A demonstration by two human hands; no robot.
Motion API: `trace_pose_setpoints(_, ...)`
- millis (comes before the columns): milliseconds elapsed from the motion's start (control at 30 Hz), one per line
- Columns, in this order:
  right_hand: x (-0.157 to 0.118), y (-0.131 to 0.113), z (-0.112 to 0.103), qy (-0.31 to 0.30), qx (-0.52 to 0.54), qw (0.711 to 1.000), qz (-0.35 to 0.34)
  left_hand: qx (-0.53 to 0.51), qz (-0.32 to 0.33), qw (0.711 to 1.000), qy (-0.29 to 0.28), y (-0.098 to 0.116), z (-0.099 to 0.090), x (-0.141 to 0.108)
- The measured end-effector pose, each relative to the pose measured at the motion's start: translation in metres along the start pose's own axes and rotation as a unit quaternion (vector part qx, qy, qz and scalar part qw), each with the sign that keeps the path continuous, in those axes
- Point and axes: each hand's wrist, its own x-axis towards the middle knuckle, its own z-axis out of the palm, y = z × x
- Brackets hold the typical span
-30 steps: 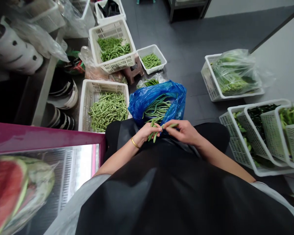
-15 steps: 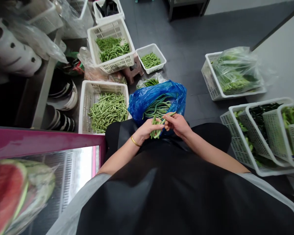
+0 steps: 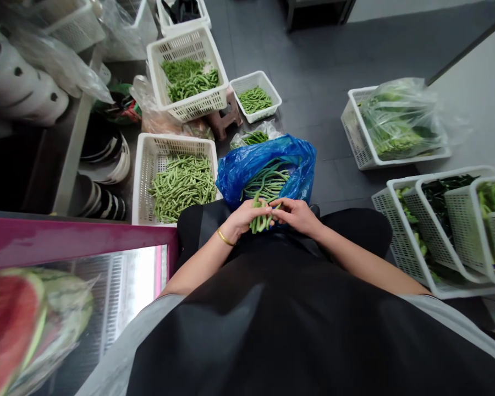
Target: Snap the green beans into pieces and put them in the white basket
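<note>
My left hand (image 3: 244, 215), with a gold bangle at the wrist, is closed around a small bunch of green bean pieces (image 3: 259, 220). My right hand (image 3: 297, 214) touches it from the right, its fingertips pinched on a bean piece (image 3: 277, 208). Just beyond both hands lies an open blue plastic bag (image 3: 239, 168) holding long green beans (image 3: 268, 179). To the left of the bag stands a white crate (image 3: 139, 179) with a heap of short bean pieces (image 3: 183, 187).
A white crate (image 3: 202, 104) of green vegetables rests on a brown stool (image 3: 225, 122). Beside it is a small white basket (image 3: 266, 114) of beans. More vegetable crates (image 3: 365, 140) stand right. A pink-edged counter (image 3: 78, 236) with cut watermelon (image 3: 10, 324) is at lower left.
The bean between my hands no longer sticks out beyond my right fingers; only a short piece shows. My right hand has shifted slightly, its fingertips now lower against my left hand.
</note>
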Motion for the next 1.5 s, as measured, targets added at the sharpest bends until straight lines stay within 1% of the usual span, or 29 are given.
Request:
trace_pose_setpoints(67, 0.001, 0.009, -0.009, -0.001, -0.102, 0.993, -0.058, 0.041, -0.020, 0.998, -0.046, 0.003, -0.001, -0.005)
trace_pose_setpoints(100, 0.000, 0.012, -0.013, -0.026, -0.155, 0.983, -0.094, 0.060, -0.026, 0.996, -0.059, 0.003, -0.002, -0.007)
trace_pose_setpoints(167, -0.005, 0.014, -0.022, -0.111, -0.239, 0.952, -0.154, 0.097, -0.036, 0.991, -0.085, 0.003, -0.004, -0.008)
trace_pose_setpoints(233, -0.012, 0.014, -0.027, -0.179, -0.282, 0.925, -0.182, 0.117, -0.046, 0.986, -0.107, 0.000, -0.007, -0.007)
trace_pose_setpoints(267, -0.014, 0.013, -0.027, -0.188, -0.289, 0.920, -0.186, 0.122, -0.049, 0.985, -0.113, -0.001, -0.007, -0.006)
trace_pose_setpoints(300, -0.016, 0.011, -0.026, -0.181, -0.286, 0.923, -0.185, 0.126, -0.049, 0.984, -0.114, -0.002, -0.006, -0.006)
trace_pose_setpoints(367, -0.017, 0.009, -0.019, -0.128, -0.244, 0.948, -0.160, 0.140, -0.031, 0.984, -0.104, -0.005, -0.001, -0.005)
trace_pose_setpoints(433, -0.012, 0.008, -0.008, -0.047, -0.162, 0.982, -0.088, 0.155, 0.014, 0.985, -0.075, -0.009, 0.008, -0.003)
trace_pose_setpoints(467, -0.007, 0.010, -0.002, 0.000, -0.121, 0.992, -0.042, 0.158, 0.037, 0.985, -0.054, -0.011, 0.014, -0.002)
trace_pose_setpoints(533, 0.005, 0.014, 0.007, 0.088, -0.079, 0.992, 0.037, 0.152, 0.056, 0.987, -0.008, -0.015, 0.023, 0.002)
trace_pose_setpoints(567, 0.011, 0.017, 0.009, 0.120, -0.083, 0.987, 0.061, 0.139, 0.047, 0.989, 0.008, -0.017, 0.025, 0.004)
trace_pose_setpoints(600, 0.017, 0.020, 0.008, 0.126, -0.097, 0.985, 0.072, 0.118, 0.030, 0.992, 0.018, -0.019, 0.024, 0.006)
trace_pose_setpoints(633, 0.022, 0.022, 0.004, 0.089, -0.111, 0.987, 0.074, 0.090, 0.012, 0.996, 0.025, -0.020, 0.021, 0.008)
trace_pose_setpoints(667, 0.027, 0.023, -0.002, 0.000, -0.117, 0.991, 0.072, 0.056, -0.004, 0.998, 0.032, -0.019, 0.016, 0.009)
trace_pose_setpoints(700, 0.033, 0.024, -0.011, -0.123, -0.111, 0.984, 0.070, 0.020, -0.016, 0.999, 0.041, -0.018, 0.009, 0.010)
trace_pose_setpoints(733, 0.039, 0.024, -0.020, -0.248, -0.099, 0.961, 0.071, -0.012, -0.024, 0.998, 0.051, -0.016, 0.002, 0.011)
trace_pose_setpoints(767, 0.048, 0.025, -0.030, -0.340, -0.090, 0.933, 0.074, -0.036, -0.028, 0.997, 0.060, -0.014, -0.006, 0.012)
trace_pose_setpoints(800, 0.058, 0.026, -0.039, -0.374, -0.101, 0.919, 0.079, -0.052, -0.031, 0.996, 0.066, -0.012, -0.013, 0.012)
trace_pose_setpoints(833, 0.071, 0.029, -0.046, -0.349, -0.138, 0.922, 0.089, -0.060, -0.034, 0.996, 0.064, -0.010, -0.018, 0.013)
trace_pose_setpoints(867, 0.085, 0.034, -0.051, -0.274, -0.199, 0.936, 0.098, -0.061, -0.036, 0.996, 0.057, -0.008, -0.022, 0.013)
trace_pose_setpoints(900, 0.100, 0.041, -0.054, -0.174, -0.287, 0.936, 0.105, -0.058, -0.037, 0.996, 0.047, -0.008, -0.023, 0.014)
trace_pose_setpoints(933, 0.115, 0.050, -0.054, -0.118, -0.371, 0.912, 0.127, -0.054, -0.038, 0.997, 0.039, -0.007, -0.024, 0.014)
trace_pose_setpoints(967, 0.128, 0.060, -0.053, -0.118, -0.429, 0.882, 0.156, -0.052, -0.039, 0.997, 0.035, -0.008, -0.024, 0.015)
trace_pose_setpoints(1033, 0.144, 0.080, -0.049, -0.153, -0.487, 0.835, 0.206, -0.051, -0.043, 0.997, 0.038, -0.009, -0.023, 0.016)
trace_pose_setpoints(1100, 0.148, 0.096, -0.047, -0.180, -0.499, 0.819, 0.220, -0.059, -0.048, 0.996, 0.053, -0.011, -0.024, 0.018)
trace_pose_setpoints(1200, 0.140, 0.109, -0.048, -0.160, -0.495, 0.831, 0.200, -0.074, -0.051, 0.993, 0.082, -0.011, -0.024, 0.022)
trace_pose_setpoints(1300, 0.132, 0.110, -0.045, -0.120, -0.475, 0.850, 0.194, -0.084, -0.043, 0.991, 0.100, -0.010, -0.019, 0.027)
trace_pose_setpoints(1400, 0.136, 0.102, -0.040, -0.085, -0.460, 0.862, 0.193, -0.083, -0.028, 0.990, 0.112, -0.011, -0.015, 0.027)
trace_pose_setpoints(1500, 0.143, 0.081, -0.045, -0.032, -0.455, 0.874, 0.168, -0.079, -0.016, 0.988, 0.131, -0.013, -0.013, 0.022)
